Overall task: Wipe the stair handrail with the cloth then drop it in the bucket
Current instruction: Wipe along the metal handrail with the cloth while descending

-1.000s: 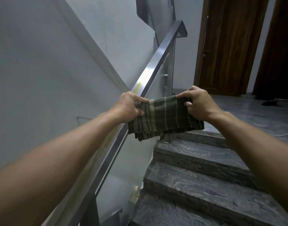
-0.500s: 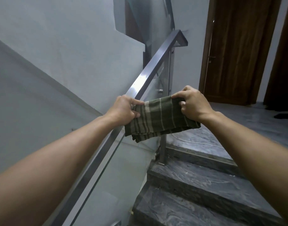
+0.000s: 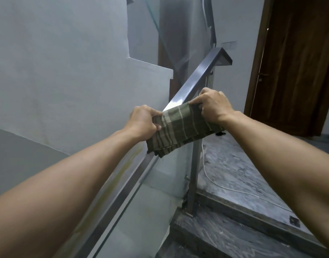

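Observation:
A folded green cloth with pale stripes is draped across the sloping steel handrail. My left hand grips the cloth's left end on the rail's outer side. My right hand grips its right end on the stair side. The rail runs from the lower left up to a corner cap near the landing. No bucket is in view.
A glass panel hangs under the rail, fixed to a steel post. Grey marble steps rise to a landing with a white cable on it. Two dark wooden doors stand beyond. A white wall fills the left.
Both hands have carried the cloth further up the handrail toward its top corner. The view has climbed with them, and the landing is now close.

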Demonstrator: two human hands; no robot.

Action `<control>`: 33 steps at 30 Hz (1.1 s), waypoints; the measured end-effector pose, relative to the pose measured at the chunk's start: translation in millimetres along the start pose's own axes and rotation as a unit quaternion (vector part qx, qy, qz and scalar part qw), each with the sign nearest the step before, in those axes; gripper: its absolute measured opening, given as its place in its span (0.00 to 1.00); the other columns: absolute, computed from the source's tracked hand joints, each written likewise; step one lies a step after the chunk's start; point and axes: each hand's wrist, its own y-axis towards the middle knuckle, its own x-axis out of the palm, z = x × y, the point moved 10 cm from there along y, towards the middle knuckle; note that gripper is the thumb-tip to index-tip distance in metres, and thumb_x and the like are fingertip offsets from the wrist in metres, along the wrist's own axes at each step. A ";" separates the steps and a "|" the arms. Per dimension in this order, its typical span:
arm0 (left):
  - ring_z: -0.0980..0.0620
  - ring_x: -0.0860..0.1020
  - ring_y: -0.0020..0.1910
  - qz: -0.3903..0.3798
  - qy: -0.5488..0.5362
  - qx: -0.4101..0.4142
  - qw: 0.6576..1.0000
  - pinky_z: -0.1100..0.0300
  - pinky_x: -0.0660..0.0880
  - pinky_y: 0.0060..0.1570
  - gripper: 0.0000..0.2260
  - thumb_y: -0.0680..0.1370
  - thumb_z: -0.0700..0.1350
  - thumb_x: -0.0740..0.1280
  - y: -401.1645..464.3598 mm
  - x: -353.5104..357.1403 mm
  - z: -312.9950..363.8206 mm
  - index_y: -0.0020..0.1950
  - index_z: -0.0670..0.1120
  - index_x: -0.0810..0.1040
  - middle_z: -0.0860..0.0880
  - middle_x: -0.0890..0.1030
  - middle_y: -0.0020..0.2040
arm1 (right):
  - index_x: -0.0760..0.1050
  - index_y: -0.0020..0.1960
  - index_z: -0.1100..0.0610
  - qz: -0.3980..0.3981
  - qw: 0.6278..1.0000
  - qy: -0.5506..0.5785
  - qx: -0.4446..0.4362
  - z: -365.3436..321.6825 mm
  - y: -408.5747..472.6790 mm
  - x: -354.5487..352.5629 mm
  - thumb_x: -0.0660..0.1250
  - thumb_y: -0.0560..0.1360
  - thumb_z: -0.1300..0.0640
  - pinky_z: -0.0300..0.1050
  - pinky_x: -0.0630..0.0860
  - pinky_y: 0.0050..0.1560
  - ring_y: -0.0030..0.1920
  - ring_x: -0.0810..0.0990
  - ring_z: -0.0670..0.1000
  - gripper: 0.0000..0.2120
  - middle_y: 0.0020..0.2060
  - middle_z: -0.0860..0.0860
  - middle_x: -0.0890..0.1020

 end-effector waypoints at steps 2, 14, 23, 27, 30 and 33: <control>0.45 0.79 0.58 0.020 0.002 -0.006 1.000 0.57 0.76 0.59 0.18 0.71 0.39 0.73 14.1 -0.8 -4.7 0.61 0.50 0.80 0.45 0.83 0.58 | 0.80 0.58 0.47 -0.003 1.000 -0.016 -0.011 1.3 23.5 7.0 0.63 0.76 0.64 0.55 0.73 0.55 0.47 0.74 0.56 0.18 0.50 0.54 0.77; 0.38 0.81 0.49 0.063 0.053 -0.083 0.993 0.52 0.77 0.50 0.05 0.71 0.41 0.70 71.0 32.0 -41.4 0.44 0.42 0.83 0.39 0.84 0.45 | 0.82 0.51 0.46 -0.024 0.989 -0.103 -0.104 -21.4 136.7 75.9 0.62 0.72 0.66 0.51 0.64 0.53 0.54 0.73 0.55 0.18 0.50 0.52 0.78; 0.41 0.63 0.68 0.024 0.135 -0.059 0.989 0.49 0.66 0.65 0.12 0.75 0.43 0.66 65.4 51.1 -36.0 0.58 0.42 0.75 0.41 0.67 0.66 | 0.80 0.41 0.59 0.065 0.971 -0.192 -0.124 -7.6 134.4 82.3 0.68 0.67 0.64 0.55 0.70 0.46 0.46 0.73 0.61 0.04 0.44 0.59 0.76; 0.42 0.50 0.77 -0.051 0.051 0.021 0.997 0.47 0.56 0.75 0.26 0.74 0.39 0.64 64.8 74.6 -12.8 0.71 0.39 0.62 0.40 0.52 0.77 | 0.81 0.55 0.60 -0.020 0.982 -0.128 -0.136 -6.4 120.9 100.5 0.59 0.75 0.65 0.56 0.75 0.51 0.52 0.76 0.62 0.14 0.49 0.60 0.79; 0.42 0.43 0.78 -0.092 0.011 -0.002 0.996 0.47 0.44 0.77 0.29 0.76 0.42 0.57 67.0 91.7 -14.7 0.75 0.36 0.53 0.39 0.47 0.79 | 0.73 0.66 0.61 -0.090 0.981 -0.095 -0.143 -6.9 110.3 103.1 0.61 0.71 0.67 0.49 0.63 0.67 0.67 0.69 0.59 0.23 0.66 0.59 0.74; 0.41 0.41 0.78 -0.104 0.067 -0.028 0.992 0.48 0.41 0.76 0.31 0.80 0.49 0.53 67.0 111.7 -28.5 0.76 0.35 0.43 0.37 0.42 0.78 | 0.53 0.76 0.60 -0.196 0.962 -0.134 -0.132 3.9 96.9 123.3 0.65 0.68 0.62 0.45 0.48 0.74 0.76 0.52 0.54 0.39 0.77 0.57 0.56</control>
